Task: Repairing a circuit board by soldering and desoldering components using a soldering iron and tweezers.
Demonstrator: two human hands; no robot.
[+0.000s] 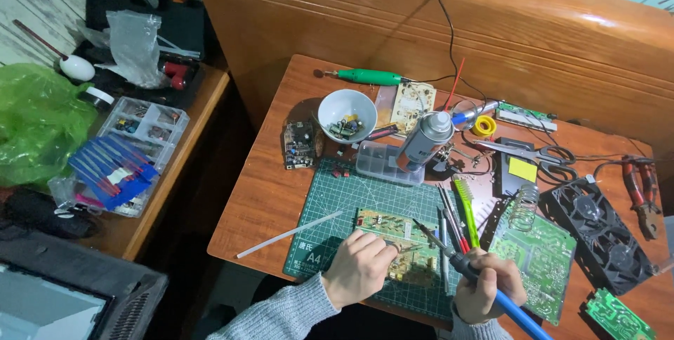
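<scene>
Left hand [359, 264]: at 6 o'clock on the table, fingers curled down on the board [399, 245], pressing its near-left part; whether they pinch anything I cannot tell.
Right hand [486, 284]: at 5 o'clock, clenched around the blue-handled iron [472, 270].
Iron: tip points toward 10 o'clock and ends over the board's upper right part; whether it touches I cannot tell.
Board: yellow-green, lying on the green mat [351, 203], between the two hands.
Mat: in the middle of the table [267, 192], running from centre to 6 o'clock.
White rod [289, 234]: at 9 o'clock of the left hand, half on the mat.
Bowl [347, 115]: white, with small parts, at 12 o'clock of the board.
Spray can [425, 140]: at 1 o'clock of the board, just beside a clear box [379, 162].
Second board [537, 259]: green, at 3 o'clock of the right hand, touching it.
Fan [604, 231]: black, at the 3 o'clock edge.
Scissors [530, 150]: at 2 o'clock, well apart from the hands.
</scene>
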